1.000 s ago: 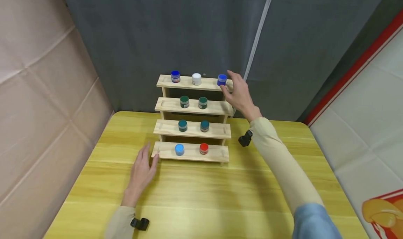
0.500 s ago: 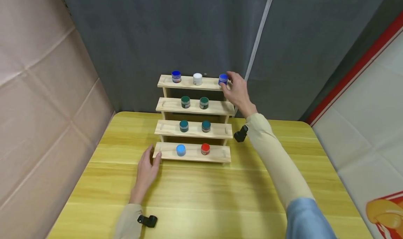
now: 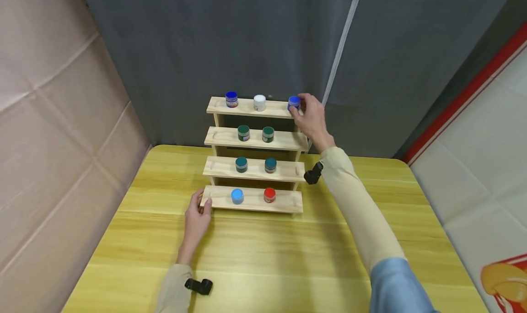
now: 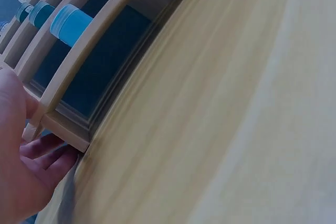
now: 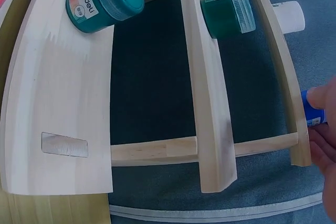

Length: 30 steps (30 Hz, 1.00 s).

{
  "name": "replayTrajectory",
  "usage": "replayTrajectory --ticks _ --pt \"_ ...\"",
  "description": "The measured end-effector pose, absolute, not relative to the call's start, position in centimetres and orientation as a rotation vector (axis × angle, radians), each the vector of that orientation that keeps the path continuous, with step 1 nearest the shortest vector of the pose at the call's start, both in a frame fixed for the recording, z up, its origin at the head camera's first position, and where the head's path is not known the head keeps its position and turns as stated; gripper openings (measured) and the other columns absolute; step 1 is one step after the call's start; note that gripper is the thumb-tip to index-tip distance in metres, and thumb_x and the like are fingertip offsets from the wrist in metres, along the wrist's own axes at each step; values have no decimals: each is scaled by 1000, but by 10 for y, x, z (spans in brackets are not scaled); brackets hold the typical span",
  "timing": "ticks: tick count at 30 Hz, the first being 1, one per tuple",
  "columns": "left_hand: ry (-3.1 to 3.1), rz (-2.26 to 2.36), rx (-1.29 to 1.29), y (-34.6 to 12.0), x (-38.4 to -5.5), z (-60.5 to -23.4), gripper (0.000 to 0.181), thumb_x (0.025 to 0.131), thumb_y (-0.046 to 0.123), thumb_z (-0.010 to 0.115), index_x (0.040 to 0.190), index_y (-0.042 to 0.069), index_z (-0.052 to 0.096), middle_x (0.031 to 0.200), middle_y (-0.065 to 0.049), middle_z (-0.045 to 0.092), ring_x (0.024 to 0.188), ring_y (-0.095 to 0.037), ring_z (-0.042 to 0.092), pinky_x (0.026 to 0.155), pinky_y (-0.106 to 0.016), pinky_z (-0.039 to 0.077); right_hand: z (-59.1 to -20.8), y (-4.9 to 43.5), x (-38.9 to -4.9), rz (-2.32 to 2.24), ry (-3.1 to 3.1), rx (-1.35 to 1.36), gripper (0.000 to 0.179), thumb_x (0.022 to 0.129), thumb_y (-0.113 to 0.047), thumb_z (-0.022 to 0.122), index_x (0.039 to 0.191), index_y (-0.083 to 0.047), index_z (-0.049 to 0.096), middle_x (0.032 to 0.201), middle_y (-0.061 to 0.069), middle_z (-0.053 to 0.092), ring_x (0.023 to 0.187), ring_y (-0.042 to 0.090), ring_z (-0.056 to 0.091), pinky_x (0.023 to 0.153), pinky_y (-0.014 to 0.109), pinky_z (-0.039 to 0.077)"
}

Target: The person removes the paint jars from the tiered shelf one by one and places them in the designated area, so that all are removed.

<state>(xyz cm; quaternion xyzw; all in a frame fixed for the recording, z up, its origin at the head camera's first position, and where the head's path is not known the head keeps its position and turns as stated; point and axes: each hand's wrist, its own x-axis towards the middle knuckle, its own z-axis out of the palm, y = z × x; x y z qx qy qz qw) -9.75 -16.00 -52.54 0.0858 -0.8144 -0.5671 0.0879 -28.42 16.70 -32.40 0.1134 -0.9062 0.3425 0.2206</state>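
Observation:
At the right end of the top step of a four-step wooden stand (image 3: 284, 204), my right hand (image 3: 311, 121) pinches a blue paint jar (image 3: 293, 101) between thumb and fingers. The right wrist view shows only part of that jar, with the thumb (image 5: 321, 97) against it. My left hand (image 3: 196, 223) holds the left end of the lowest step. In the left wrist view its thumb lies over the board and its fingers (image 4: 50, 163) curl beneath. A light blue jar (image 3: 237, 196) and a red jar (image 3: 269, 194) sit on that step.
Along the top step stand a dark blue jar (image 3: 231, 99) and a white jar (image 3: 259, 102). Green jars (image 3: 243, 132) and teal jars (image 3: 241, 164) occupy the middle steps. A grey curtain (image 3: 185, 52) hangs behind the wooden table (image 3: 247, 267).
My right hand has closed its thumb and fingers on the blue jar. My left hand has moved right and taken hold of the stand's lowest step.

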Motion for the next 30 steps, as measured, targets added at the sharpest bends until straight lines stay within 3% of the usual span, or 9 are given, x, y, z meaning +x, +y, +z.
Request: replayTrajectory --ticks 5,11,15,20,30 --pt "-2373 -1815 276 -161 -97 -522 47 103 11 57 148 5 46 132 -26 65 81 -1 62 65 -13 49 -325 172 -283 934 -2441 296 39 94 -15 70 125 7 60 117 24 65 104 35 64 94 44 54" --pt "-2378 -1884 316 -158 -90 -495 47 102 6 56 148 -2 44 127 -31 65 74 -13 62 58 -18 46 -324 184 -281 927 -2376 283 37 93 -15 72 122 7 61 113 25 66 99 37 65 90 46 54" --pt "-2352 -1905 308 -164 -93 -509 47 103 12 56 148 3 45 128 -29 64 78 -6 63 61 -17 49 -323 193 -278 942 -2350 256 38 92 -14 72 123 7 61 114 25 66 101 37 65 91 45 55" --pt "-2350 -1908 347 -171 -96 -523 47 104 15 57 149 9 46 132 -24 64 82 -8 64 63 -18 50 -327 202 -274 959 -2328 212 40 93 -13 72 125 8 60 117 25 65 103 37 64 92 45 54" --pt "-2305 -1887 338 -174 -91 -520 45 103 13 58 147 7 49 127 -26 66 83 -7 65 64 -17 51 -346 226 -264 994 -2332 107 38 93 -13 71 123 7 59 116 26 65 103 40 62 93 48 52"
